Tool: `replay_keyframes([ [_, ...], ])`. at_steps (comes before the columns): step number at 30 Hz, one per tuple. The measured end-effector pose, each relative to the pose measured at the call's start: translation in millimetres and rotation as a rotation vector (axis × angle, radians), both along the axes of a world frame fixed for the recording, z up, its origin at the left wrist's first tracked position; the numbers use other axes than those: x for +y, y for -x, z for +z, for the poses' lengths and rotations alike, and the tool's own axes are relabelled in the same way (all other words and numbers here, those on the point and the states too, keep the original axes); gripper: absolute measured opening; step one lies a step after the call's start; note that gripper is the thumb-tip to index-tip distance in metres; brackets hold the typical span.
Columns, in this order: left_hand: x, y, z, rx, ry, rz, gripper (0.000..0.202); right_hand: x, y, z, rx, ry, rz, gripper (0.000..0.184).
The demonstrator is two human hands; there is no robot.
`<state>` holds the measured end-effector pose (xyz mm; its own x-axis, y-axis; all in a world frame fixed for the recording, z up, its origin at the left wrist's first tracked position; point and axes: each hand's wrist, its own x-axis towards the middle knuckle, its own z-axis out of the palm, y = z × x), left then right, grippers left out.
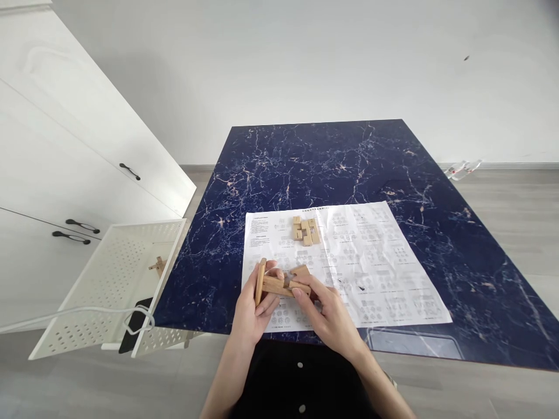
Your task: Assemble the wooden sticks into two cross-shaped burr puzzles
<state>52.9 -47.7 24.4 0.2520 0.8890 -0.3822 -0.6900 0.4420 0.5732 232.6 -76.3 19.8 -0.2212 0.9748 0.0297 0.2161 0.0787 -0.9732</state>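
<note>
- Dark blue table under the sheet, which seems placed so its diagrams face the wearer.
- Pieces of wood, over the sheet's near left part: the left hand has its fingers curled closed around one end; the right hand pinches the other between thumb and fingers, probably to keep the parts aligned.
- Block cluster on the sheet's far half, apart from both hands.
- White basket left of the sheet, with a wooden part inside.
</note>
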Motion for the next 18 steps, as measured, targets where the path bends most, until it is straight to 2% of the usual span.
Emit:
replay_keyframes([
  [10, -0.7, -2.7, 1.7, 0.109, -0.047, -0.064, 0.040, -0.4, -13.1, 9.8, -0.073, 0.028, 0.097, 0.030],
  [18, 0.0, -3.9, 2.6, 0.115, -0.069, -0.119, 0.041, 1.1, -22.9, 17.1, -0.087, 0.102, 0.175, 0.027],
])
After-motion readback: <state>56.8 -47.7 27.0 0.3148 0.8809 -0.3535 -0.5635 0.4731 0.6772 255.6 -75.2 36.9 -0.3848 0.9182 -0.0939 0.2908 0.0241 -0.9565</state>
